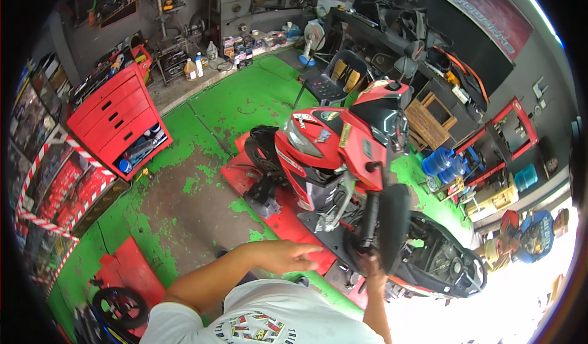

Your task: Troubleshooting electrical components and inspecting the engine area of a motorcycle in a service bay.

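Note:
A red and black scooter stands before me, its front toward the far left. My left hand is held out over the red platform, fingers stretched, with nothing in it. At the near side of the handlebar, my right hand reaches up to the lower end of the black grip and a black oval part, perhaps a mirror. Its fingers are partly hidden, so I cannot tell whether they grip anything. Behind the handlebar, the scooter's rear section is uncovered, showing its black inner frame.
A red tool cabinet stands at the left, beyond a striped-edged case. Near the lower left, a wheel lies by a red panel. A black chair is behind the scooter. Blue water jugs and people are at the right.

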Available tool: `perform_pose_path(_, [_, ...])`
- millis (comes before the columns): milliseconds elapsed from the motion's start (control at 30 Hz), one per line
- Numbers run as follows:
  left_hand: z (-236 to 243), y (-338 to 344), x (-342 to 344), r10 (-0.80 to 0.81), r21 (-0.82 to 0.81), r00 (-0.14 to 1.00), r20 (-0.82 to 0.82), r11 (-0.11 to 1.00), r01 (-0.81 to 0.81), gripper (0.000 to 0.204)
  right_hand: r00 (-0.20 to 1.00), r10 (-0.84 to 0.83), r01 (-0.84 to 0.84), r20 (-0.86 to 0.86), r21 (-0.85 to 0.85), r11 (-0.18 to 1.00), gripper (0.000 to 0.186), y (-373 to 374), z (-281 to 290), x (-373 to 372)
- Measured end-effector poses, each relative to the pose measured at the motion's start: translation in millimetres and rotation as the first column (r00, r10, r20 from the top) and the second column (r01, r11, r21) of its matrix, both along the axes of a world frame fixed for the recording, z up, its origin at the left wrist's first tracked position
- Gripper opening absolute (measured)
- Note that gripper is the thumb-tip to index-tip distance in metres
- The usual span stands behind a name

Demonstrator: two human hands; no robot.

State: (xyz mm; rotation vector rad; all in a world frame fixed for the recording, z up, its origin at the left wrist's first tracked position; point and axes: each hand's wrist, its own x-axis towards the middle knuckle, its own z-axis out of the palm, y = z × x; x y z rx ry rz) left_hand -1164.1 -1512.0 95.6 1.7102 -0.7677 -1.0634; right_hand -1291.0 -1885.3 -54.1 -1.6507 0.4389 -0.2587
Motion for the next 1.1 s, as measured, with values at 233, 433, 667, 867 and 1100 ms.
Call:
perform_pose_path(233, [-116.6,212.7,29.1,0.609,0.336,0.793,0.030,0.741,-0.582,0.067,0.981,-0.169,0.192,0.097,-0.308,0.932,0.050,96.3,145.6,91.5])
perform_pose_path(433, [-164.0,349.4,32.3,0.755,0.408,0.655,-0.029,0.607,-0.682,0.064,0.920,-0.343,0.133,-0.188,-0.672,0.728,0.043,160.0,199.5,142.6])
perform_pose_path(667, [-168.3,388.2,96.1,0.820,0.409,0.536,-0.203,0.568,-0.714,0.048,0.847,-0.496,0.183,-0.192,-0.770,0.611,0.051,191.8,216.1,167.0])
perform_pose_path(867, [-185.9,371.9,196.9,0.731,0.406,0.654,-0.194,0.667,-0.624,0.045,0.788,-0.576,0.231,-0.216,-0.765,0.602,0.048,217.2,228.6,189.3])
perform_pose_path(1100, [-209.8,385.5,324.4,0.586,0.442,0.804,-0.102,0.751,-0.492,0.040,0.742,-0.648,0.309,-0.172,-0.770,0.558,0.037,231.7,233.5,212.6])
